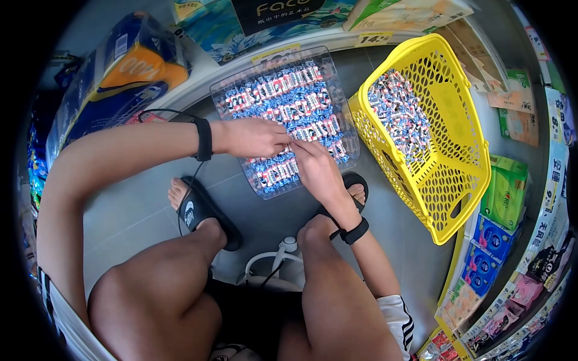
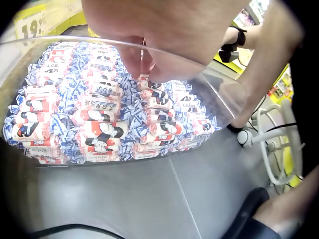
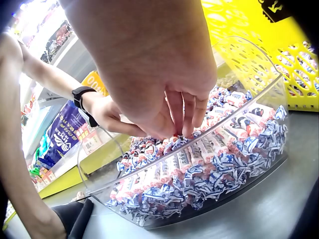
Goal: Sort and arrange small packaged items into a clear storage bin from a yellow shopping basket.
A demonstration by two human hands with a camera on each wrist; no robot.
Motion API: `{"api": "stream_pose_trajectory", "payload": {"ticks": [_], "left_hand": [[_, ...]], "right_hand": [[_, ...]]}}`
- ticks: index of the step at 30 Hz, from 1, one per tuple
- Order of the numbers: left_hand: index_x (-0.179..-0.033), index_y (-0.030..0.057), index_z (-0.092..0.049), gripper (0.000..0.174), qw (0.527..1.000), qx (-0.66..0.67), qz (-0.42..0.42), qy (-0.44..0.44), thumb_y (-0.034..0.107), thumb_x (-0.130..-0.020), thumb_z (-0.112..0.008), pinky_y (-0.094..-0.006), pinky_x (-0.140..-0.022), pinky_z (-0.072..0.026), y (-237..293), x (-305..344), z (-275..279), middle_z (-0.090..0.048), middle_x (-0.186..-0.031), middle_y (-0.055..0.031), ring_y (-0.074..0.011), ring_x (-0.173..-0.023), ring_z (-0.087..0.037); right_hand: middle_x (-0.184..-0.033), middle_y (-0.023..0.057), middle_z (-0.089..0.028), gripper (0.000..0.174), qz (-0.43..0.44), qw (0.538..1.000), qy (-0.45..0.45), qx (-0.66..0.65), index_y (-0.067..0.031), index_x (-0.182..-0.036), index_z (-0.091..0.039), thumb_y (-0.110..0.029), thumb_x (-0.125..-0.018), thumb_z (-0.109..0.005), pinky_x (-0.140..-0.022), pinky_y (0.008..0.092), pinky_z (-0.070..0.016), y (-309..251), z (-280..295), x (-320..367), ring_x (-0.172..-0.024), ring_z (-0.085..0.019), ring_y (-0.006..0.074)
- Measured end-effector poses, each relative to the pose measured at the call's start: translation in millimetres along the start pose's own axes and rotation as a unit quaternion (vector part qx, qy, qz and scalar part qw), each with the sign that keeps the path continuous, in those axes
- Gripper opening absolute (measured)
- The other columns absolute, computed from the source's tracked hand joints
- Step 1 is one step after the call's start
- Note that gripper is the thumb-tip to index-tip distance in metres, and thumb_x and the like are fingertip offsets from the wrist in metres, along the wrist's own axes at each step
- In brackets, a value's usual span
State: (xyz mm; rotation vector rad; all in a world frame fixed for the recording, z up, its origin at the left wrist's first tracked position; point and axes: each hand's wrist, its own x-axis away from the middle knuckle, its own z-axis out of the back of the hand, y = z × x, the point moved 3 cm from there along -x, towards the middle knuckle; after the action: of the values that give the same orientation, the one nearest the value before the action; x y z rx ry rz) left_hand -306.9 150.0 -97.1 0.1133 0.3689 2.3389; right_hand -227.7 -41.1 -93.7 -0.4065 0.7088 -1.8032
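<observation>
The candies (image 1: 283, 102) have a rabbit picture and writing too small to read. They fill a clear tray (image 1: 217, 99) on the floor. The left hand (image 1: 253, 137) pinches a candy in the pile. The right hand (image 1: 316, 171) curls its fingertips onto the candies just beside it, but I cannot tell if it holds one. A black pack (image 1: 277, 11) on the shelf says "Face". A price tag (image 1: 373, 39) starts with "14". A yellow basket (image 1: 451, 120) with more candies stands right beside the tray. The hands hide some of the candies.
</observation>
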Motion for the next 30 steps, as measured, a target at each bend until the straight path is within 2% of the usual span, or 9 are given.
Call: {"api": "stream_pose_trajectory", "payload": {"ticks": [1, 14, 20, 22, 25, 27, 30], "left_hand": [[-0.114, -0.0032, -0.073, 0.032, 0.999, -0.014, 0.006, -0.045, 0.014, -0.089, -0.065, -0.037, -0.105, -0.0541, 0, 0, -2, -0.068, -0.129, -0.0147, -0.0267, -0.122, -0.063], [-0.118, -0.0077, -0.071, 0.037, 0.998, -0.021, -0.007, -0.058, 0.013, -0.088, -0.065, -0.0353, -0.105, -0.0535, 4, -4, 2, -0.067, -0.127, -0.0168, -0.0268, -0.122, -0.062], [-0.117, -0.008, -0.07, 0.038, 0.999, -0.006, -0.006, -0.039, 0.014, -0.086, -0.065, -0.0354, -0.103, -0.0533, 1, -4, -1, -0.065, -0.124, -0.0154, -0.0262, -0.117, -0.062], [-0.102, -0.0061, -0.071, 0.029, 1.0, 0.006, -0.018, 0.014, 0.012, -0.08, -0.069, -0.035, -0.097, -0.0538, 3, -5, 4, -0.063, -0.106, -0.0124, -0.0263, -0.109, -0.061], [-0.104, -0.006, -0.071, 0.031, 1.0, -0.004, -0.021, -0.006, 0.012, -0.079, -0.07, -0.0353, -0.098, -0.0539, 5, -10, 10, -0.063, -0.109, -0.0129, -0.0271, -0.109, -0.062], [-0.104, -0.0064, -0.07, 0.03, 1.0, 0.003, -0.022, 0.006, 0.011, -0.08, -0.068, -0.0355, -0.098, -0.0543, 7, -12, 17, -0.063, -0.11, -0.0133, -0.0272, -0.109, -0.062], [-0.105, -0.0067, -0.07, 0.029, 1.0, 0.022, -0.007, 0.015, 0.01, -0.082, -0.066, -0.0362, -0.097, -0.055, 10, -20, 29, -0.063, -0.11, -0.0137, -0.0274, -0.11, -0.062]], "right_hand": [[-0.122, 0.0202, -0.073, 0.029, -0.001, 1.0, -0.001, 0.003, 0.0064, -0.118, -0.074, 0.006, -0.09, -0.066, -0.097, 0.0446, -0.0578, 0, 0, 0, -0.108, -0.069, 0.0374], [-0.12, 0.0164, -0.071, 0.033, 0.02, 0.998, -0.023, 0.052, 0.0038, -0.118, -0.075, 0.006, -0.086, -0.066, -0.1, 0.0444, -0.055, -3, 2, 3, -0.111, -0.067, 0.0351], [-0.12, 0.0167, -0.071, 0.033, 0.001, 0.999, -0.028, 0.036, 0.0038, -0.117, -0.075, 0.006, -0.085, -0.066, -0.1, 0.0451, -0.0544, -4, 3, 7, -0.112, -0.067, 0.0352], [-0.12, 0.0168, -0.071, 0.034, 0.006, 0.999, -0.026, 0.038, 0.0039, -0.118, -0.075, 0.005, -0.085, -0.066, -0.1, 0.045, -0.0543, -3, 4, 7, -0.111, -0.066, 0.0353], [-0.12, 0.017, -0.071, 0.035, 0.015, 0.999, -0.029, 0.04, 0.0038, -0.119, -0.075, 0.005, -0.085, -0.066, -0.1, 0.0447, -0.0541, -5, 10, 7, -0.111, -0.066, 0.0352], [-0.116, 0.0161, -0.07, 0.035, 0.022, 0.998, -0.006, 0.054, 0.0038, -0.115, -0.075, 0.005, -0.081, -0.066, -0.098, 0.0441, -0.0547, -10, 16, 7, -0.111, -0.065, 0.0323], [-0.114, 0.0158, -0.069, 0.032, 0.013, 0.999, 0.002, 0.05, 0.0026, -0.113, -0.075, 0.004, -0.082, -0.067, -0.095, 0.0437, -0.0553, -14, 32, 9, -0.11, -0.065, 0.0321]]}}
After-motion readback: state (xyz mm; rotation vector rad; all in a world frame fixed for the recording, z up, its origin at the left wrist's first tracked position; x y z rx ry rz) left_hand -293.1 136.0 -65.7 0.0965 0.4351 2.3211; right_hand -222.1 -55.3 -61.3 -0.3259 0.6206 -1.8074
